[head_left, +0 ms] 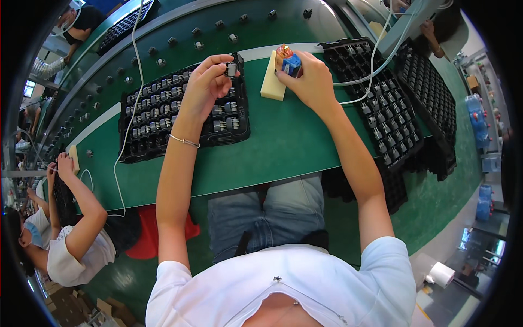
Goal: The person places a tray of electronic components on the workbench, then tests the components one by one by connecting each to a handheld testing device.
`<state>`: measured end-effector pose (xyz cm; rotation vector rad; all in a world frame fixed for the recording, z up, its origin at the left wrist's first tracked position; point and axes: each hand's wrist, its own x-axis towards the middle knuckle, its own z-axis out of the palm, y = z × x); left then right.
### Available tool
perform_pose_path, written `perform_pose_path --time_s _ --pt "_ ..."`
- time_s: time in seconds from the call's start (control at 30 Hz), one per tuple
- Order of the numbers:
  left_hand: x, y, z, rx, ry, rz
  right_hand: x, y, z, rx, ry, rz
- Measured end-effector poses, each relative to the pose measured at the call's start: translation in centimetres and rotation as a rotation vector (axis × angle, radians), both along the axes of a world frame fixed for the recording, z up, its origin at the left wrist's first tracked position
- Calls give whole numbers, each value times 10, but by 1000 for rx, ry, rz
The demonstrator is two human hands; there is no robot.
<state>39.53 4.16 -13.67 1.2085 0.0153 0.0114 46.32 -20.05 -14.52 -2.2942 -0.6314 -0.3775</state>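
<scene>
My left hand (206, 87) pinches a small black-and-silver component (231, 69) between thumb and fingers, above the far right corner of a black tray (185, 151). The tray holds rows of similar parts. My right hand (315, 82) is wrapped round a blue handheld piece with a shiny copper-coloured top (291, 63); its exact kind I cannot make out. Beneath and beside that piece, a pale yellow block (273, 86) lies on the green table (272, 147). My two hands are apart, and the fingers of both are closed.
To the right stand two more black trays of parts, one near (389, 111) and one farther out (427, 82). White cables (372, 76) hang past the right tray; another (133, 60) crosses the left tray. Loose components sit along the green conveyor (245, 32). A co-worker (76, 234) sits at left.
</scene>
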Motion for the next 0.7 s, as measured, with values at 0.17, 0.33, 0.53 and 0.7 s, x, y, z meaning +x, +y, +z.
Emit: perform_pose_path --time_s 0.17,0.33,0.53,0.7 --pt "-1 -5 -11 -136 69 72 2 3 -1 36 -22 27" --pt "1 2 -18 -226 91 47 22 5 -7 139 105 54" --pt "1 -3 -22 -176 27 174 106 32 -7 14 37 -21" --pt "1 -1 -24 -157 16 194 147 65 -20 -15 -60 17"
